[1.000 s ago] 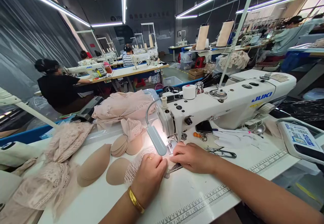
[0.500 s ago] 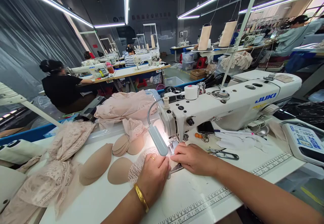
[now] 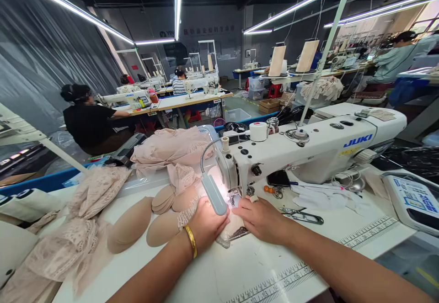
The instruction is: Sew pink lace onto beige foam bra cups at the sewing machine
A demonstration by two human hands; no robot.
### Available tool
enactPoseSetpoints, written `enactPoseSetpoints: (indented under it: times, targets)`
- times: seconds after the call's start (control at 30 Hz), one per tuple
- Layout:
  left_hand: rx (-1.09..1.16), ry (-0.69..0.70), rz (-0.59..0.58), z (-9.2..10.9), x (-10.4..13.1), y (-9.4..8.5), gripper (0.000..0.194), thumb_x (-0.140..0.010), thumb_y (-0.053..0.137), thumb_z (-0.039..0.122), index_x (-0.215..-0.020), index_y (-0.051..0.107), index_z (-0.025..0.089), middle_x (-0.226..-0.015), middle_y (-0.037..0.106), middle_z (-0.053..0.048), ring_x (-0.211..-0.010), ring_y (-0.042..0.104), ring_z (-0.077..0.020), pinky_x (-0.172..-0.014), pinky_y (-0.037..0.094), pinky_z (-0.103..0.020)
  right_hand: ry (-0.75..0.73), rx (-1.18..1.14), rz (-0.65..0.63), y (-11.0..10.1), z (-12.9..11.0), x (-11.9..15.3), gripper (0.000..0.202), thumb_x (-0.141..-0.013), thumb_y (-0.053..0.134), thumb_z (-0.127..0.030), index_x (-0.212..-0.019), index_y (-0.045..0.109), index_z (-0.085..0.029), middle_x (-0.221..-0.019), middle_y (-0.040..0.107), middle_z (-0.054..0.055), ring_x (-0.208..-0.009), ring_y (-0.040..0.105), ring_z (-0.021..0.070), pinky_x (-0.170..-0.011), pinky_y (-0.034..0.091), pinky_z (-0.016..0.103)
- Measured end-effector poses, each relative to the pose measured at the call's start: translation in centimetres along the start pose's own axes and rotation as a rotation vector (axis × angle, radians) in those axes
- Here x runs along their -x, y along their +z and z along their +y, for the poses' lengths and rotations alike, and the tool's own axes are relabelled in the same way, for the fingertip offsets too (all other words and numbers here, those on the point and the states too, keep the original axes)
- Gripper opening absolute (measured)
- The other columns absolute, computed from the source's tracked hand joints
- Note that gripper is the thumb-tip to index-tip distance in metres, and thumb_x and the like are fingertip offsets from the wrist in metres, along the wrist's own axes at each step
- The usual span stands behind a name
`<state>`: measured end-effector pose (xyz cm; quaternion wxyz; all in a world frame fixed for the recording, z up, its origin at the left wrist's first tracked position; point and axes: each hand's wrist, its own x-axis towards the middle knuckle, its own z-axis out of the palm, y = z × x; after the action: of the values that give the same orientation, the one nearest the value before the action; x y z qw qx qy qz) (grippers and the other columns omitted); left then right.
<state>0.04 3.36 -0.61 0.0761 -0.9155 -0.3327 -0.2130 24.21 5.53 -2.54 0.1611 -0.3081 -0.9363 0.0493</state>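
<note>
My left hand (image 3: 206, 223), with a gold bangle at its wrist, is closed on pale pink lace fabric (image 3: 187, 213) left of the needle area. The lamp head partly covers its fingers. My right hand (image 3: 263, 220) has its fingers drawn together on the fabric's edge beside the presser foot (image 3: 234, 199). Pale cloth shows between both hands on the bed of the white sewing machine (image 3: 291, 145). A small beige scrap (image 3: 254, 199) lies against the back of my right hand. A grey gooseneck lamp (image 3: 214, 194) lights the spot.
Left of my hands lie beige bra cups (image 3: 130, 225) and lace pieces (image 3: 65, 248). Thread snips (image 3: 303, 216), a phone (image 3: 278, 178) and white cloth (image 3: 318, 195) are at right. Behind stands a clear bin (image 3: 206, 134) heaped with lace. Co-workers sit at other machines.
My left hand has moved slightly up and left, drawing the lace along. More pale cloth and the metal plate show between my hands. The beige scrap now shows at my right hand.
</note>
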Motion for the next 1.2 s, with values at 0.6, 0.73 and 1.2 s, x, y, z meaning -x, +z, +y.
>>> enactPoseSetpoints:
  times: [0.6,0.73,1.2]
  targets:
    - [0.078,0.051,-0.005,-1.1,-1.1,0.3,0.019,-0.101,0.050,0.019,-0.108,0.068,0.019,-0.105,0.073,-0.008,-0.095,0.067,-0.0256,-0.095,0.050,-0.045,0.004,0.023,0.003,-0.6,0.0,0.1,0.021,-0.084,0.052,-0.003,-0.091,0.063,-0.019,-0.090,0.059,0.002,-0.073,0.039,0.0170,-0.065,0.025,0.030]
    - [0.027,0.059,0.003,-1.1,-1.1,0.2,0.023,-0.101,0.046,0.017,-0.103,0.069,0.020,-0.104,0.074,-0.008,-0.091,0.067,-0.0260,-0.088,0.049,-0.046,0.028,0.018,-0.005,-0.5,0.0,0.1,0.023,-0.083,0.051,-0.002,-0.093,0.064,-0.019,-0.088,0.058,0.003,-0.071,0.038,0.0170,-0.063,0.024,0.029]
    - [0.030,-0.188,-0.010,-1.7,-1.1,0.0,0.027,-0.095,0.043,0.008,-0.089,0.067,0.020,-0.086,0.072,-0.006,-0.083,0.065,-0.0236,-0.087,0.043,-0.042,0.021,-0.102,0.080,0.1,0.3,0.2,0.019,-0.090,0.047,-0.006,-0.091,0.061,-0.020,-0.085,0.059,0.003,-0.074,0.047,0.0183,-0.066,0.031,0.030]
